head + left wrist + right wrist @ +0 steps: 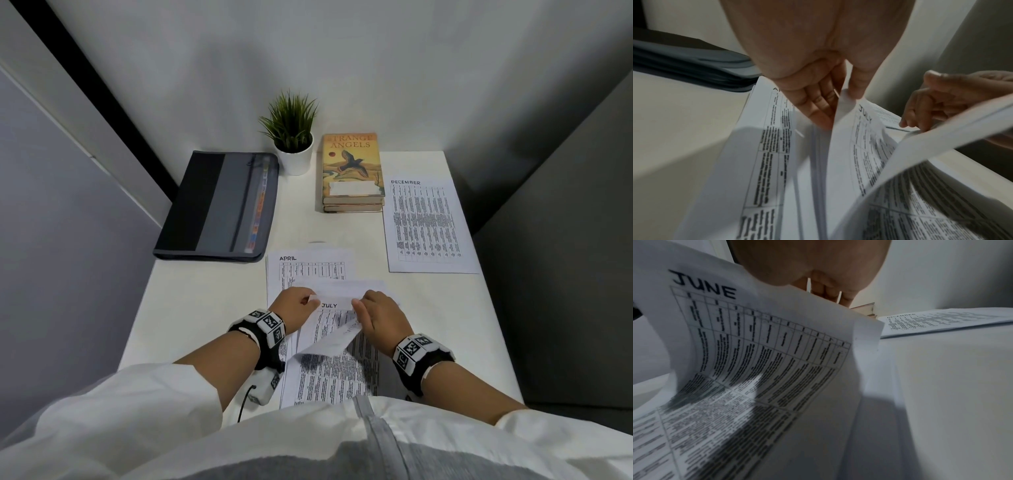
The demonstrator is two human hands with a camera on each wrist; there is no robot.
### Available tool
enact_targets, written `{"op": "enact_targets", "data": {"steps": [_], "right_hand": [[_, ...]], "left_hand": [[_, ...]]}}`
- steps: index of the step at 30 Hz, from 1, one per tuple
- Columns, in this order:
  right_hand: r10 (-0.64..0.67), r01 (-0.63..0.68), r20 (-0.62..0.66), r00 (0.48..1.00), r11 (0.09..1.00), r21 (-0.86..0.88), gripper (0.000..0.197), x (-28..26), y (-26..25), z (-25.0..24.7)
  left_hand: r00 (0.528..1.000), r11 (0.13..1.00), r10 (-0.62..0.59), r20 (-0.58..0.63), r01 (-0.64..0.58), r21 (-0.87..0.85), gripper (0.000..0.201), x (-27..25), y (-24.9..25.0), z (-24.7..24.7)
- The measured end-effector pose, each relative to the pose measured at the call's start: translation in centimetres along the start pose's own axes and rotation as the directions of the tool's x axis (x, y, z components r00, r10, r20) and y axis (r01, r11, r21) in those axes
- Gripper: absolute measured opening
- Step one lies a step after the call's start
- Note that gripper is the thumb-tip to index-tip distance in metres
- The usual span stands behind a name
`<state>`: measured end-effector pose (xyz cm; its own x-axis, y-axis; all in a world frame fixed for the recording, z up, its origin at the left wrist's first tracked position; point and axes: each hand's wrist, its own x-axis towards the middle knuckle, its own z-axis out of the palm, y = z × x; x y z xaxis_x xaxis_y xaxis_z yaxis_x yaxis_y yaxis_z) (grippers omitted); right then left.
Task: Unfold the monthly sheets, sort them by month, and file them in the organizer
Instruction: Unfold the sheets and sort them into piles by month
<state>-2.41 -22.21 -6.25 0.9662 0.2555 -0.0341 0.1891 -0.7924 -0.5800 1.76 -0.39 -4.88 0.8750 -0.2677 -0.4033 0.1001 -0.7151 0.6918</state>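
A half-folded JUNE sheet (342, 290) (777, 353) hangs low over the desk in both hands. My left hand (301, 301) (818, 97) pinches its left edge between thumb and fingers. My right hand (375, 308) (818, 264) pinches its right edge, and one flap (329, 342) droops toward me. Under it lies the flat JULY sheet (335, 373) (865, 116). An APRIL sheet (308, 265) (777, 116) lies flat beyond it, partly covered. The DECEMBER sheet (424, 226) (941, 321) lies flat at the right. A dark zipped organizer (219, 205) (694, 65) sits shut at the back left.
A potted plant (293, 137) stands at the back against the wall. A stack of books (352, 171) sits beside it, with a folded white paper (352, 187) on top. Grey walls close in the white desk (191, 301) on three sides.
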Motion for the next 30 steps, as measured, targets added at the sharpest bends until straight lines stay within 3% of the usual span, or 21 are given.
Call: {"op": "enact_targets", "data": {"steps": [6,9,12,14,17,19,21,24,26,28,30], "right_hand": [[0.136,-0.125,-0.062,0.989,0.979,0.16,0.049,0.8,-0.1,0.3],[0.077,-0.072,-0.033,0.996,0.988,0.138,0.062,0.5,0.4,0.6],[-0.017,0.017,0.055,0.998,1.0,-0.004,0.073,0.2,0.7,0.6],[-0.069,0.079,0.101,0.993,0.991,-0.106,0.065,0.2,0.8,0.6],[-0.117,0.133,0.099,0.988,0.975,-0.18,0.03,0.3,0.8,0.8],[-0.079,0.097,0.109,0.991,0.981,-0.167,0.014,0.5,0.5,0.6],[-0.041,0.062,0.132,0.99,0.986,-0.157,0.011,0.5,0.1,0.5],[-0.003,0.03,0.143,0.99,0.983,-0.182,0.014,0.7,-0.3,0.5],[0.022,-0.003,0.141,0.99,0.991,-0.132,0.032,0.7,-0.4,0.7],[0.049,-0.038,0.14,0.989,0.996,-0.078,0.055,0.6,-0.4,0.8],[0.041,-0.027,0.139,0.989,0.994,-0.105,0.059,0.6,-0.4,0.9]], "left_hand": [[0.999,0.997,0.008,0.043,-0.005,-0.073,0.029,-0.1,0.6,-0.1],[0.997,0.998,-0.005,0.076,0.009,-0.06,0.025,-0.2,0.8,0.0],[0.997,0.999,0.016,0.079,-0.012,-0.043,0.018,-0.5,1.0,-0.1],[1.0,0.996,0.013,0.028,-0.011,-0.09,0.02,-0.5,1.1,0.0],[0.998,0.987,-0.038,-0.056,0.028,-0.16,0.025,-0.2,1.0,0.0],[0.996,0.998,0.012,-0.087,-0.017,-0.057,0.025,0.2,0.8,-0.2],[0.994,0.998,0.064,-0.091,-0.062,0.029,0.023,0.2,0.7,-0.4],[0.991,0.997,0.072,-0.111,-0.067,0.045,0.026,0.3,0.4,-0.2],[0.992,0.999,0.024,-0.124,-0.027,-0.019,0.021,0.3,0.6,0.0],[0.997,0.998,0.006,-0.075,-0.011,-0.058,0.01,0.2,0.9,0.1],[1.0,0.999,0.027,0.013,-0.026,-0.029,0.009,-0.1,1.1,0.1]]}}
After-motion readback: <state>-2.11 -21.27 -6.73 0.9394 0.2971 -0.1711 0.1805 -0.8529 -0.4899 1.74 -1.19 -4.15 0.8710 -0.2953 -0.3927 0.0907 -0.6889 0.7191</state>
